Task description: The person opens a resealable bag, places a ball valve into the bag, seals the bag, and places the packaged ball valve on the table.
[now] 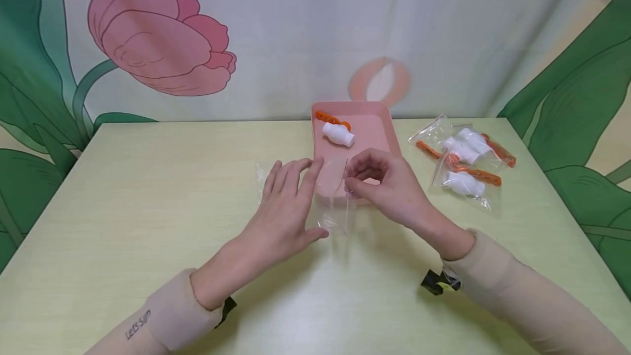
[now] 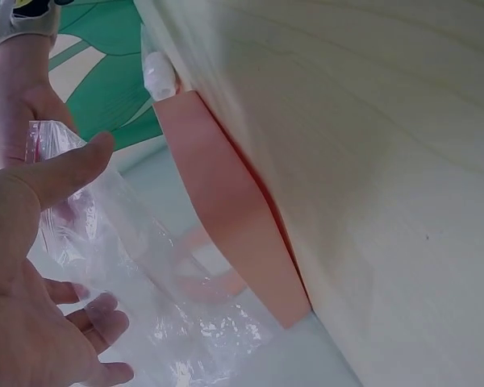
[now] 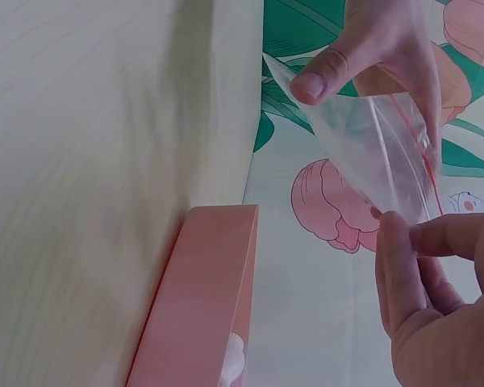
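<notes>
A clear zip bag (image 3: 363, 145) with a red line along its mouth hangs between my hands, above the front of the pink tray (image 1: 384, 125). My right hand (image 1: 389, 188) pinches the bag's edge between thumb and fingertips. My left hand (image 1: 283, 212) is spread at the bag's other side, its fingers fairly straight and the thumb held apart; in the left wrist view the bag (image 2: 137, 234) passes beside these fingers. Inside the tray lie a white plastic piece (image 1: 338, 134), bulging in the middle, and an orange strip-like piece (image 1: 331, 119). Nothing shows inside the bag.
At the table's right, several filled clear bags (image 1: 485, 199) lie in a pile, holding white pieces (image 1: 463, 184) and orange pieces (image 1: 480, 174). Another clear plastic edge (image 1: 262, 177) shows left of my left hand. Behind the table (image 1: 148, 207) hangs a printed curtain (image 1: 296, 32).
</notes>
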The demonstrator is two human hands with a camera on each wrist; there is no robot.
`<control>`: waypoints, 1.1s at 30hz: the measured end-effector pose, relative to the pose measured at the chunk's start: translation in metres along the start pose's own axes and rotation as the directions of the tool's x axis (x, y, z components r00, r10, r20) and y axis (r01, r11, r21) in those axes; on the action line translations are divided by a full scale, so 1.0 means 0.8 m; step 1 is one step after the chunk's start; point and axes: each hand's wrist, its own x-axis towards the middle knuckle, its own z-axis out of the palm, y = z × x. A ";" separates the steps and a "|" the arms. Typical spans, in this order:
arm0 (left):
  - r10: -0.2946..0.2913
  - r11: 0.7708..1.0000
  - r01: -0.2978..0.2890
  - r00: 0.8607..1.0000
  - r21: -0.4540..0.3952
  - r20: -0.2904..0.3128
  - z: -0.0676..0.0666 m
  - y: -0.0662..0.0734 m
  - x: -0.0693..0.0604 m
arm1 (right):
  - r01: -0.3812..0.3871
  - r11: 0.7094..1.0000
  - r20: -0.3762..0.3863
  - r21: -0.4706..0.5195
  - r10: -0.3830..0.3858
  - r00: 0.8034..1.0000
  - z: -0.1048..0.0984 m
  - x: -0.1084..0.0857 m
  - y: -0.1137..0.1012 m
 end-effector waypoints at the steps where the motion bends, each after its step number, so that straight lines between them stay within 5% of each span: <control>1: -0.001 1.000 0.001 1.000 0.003 0.001 0.000 0.000 0.000 | 0.005 1.000 -0.009 -0.003 -0.005 1.000 0.000 -0.001 0.000; 7: -0.008 0.999 0.008 1.000 0.044 0.007 0.000 0.000 -0.001 | 0.114 0.986 -0.109 -0.123 -0.127 0.986 0.001 -0.008 -0.006; 12: -0.009 0.997 0.009 1.000 0.080 0.000 0.000 -0.001 -0.002 | 0.177 0.965 -0.076 -0.192 -0.194 0.978 0.005 -0.013 -0.016; 22: -0.014 0.994 0.016 1.000 0.105 -0.017 0.001 0.001 -0.002 | 0.114 0.966 -0.011 -0.232 -0.119 0.993 0.008 -0.015 -0.021; 33: 0.011 0.994 -0.005 0.998 0.108 -0.061 0.000 0.002 0.000 | 0.006 0.998 0.116 -0.070 0.002 0.993 0.018 -0.011 -0.019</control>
